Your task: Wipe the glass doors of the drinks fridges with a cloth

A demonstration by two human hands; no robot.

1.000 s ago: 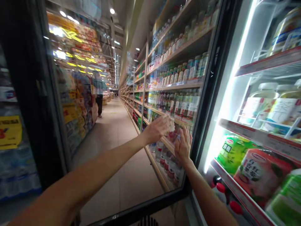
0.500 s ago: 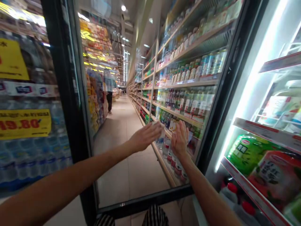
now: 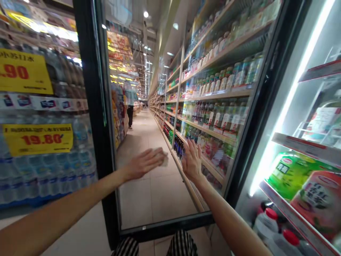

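A black-framed glass door (image 3: 166,227) of a drinks cooler stands open in front of me. My left hand (image 3: 142,164) lies flat against the glass, left of the middle, with a pale cloth (image 3: 164,159) showing past its fingertips. Most of that cloth is hidden under the fingers, and motion blurs it. To the right, my right hand (image 3: 192,160) rests palm-on the pane, its fingers upright and slightly apart, holding nothing.
On the right, lit cooler shelves hold a green drink pack (image 3: 289,174), a red one (image 3: 317,202) and red-capped bottles (image 3: 271,214). Stacked bottled water (image 3: 50,174) with yellow price signs (image 3: 38,139) stands left. An aisle and a distant person (image 3: 130,106) show in the glass.
My left hand has swept left and slightly down across the glass with the cloth. The right hand has shifted a little left in view. The whole view has turned slightly.
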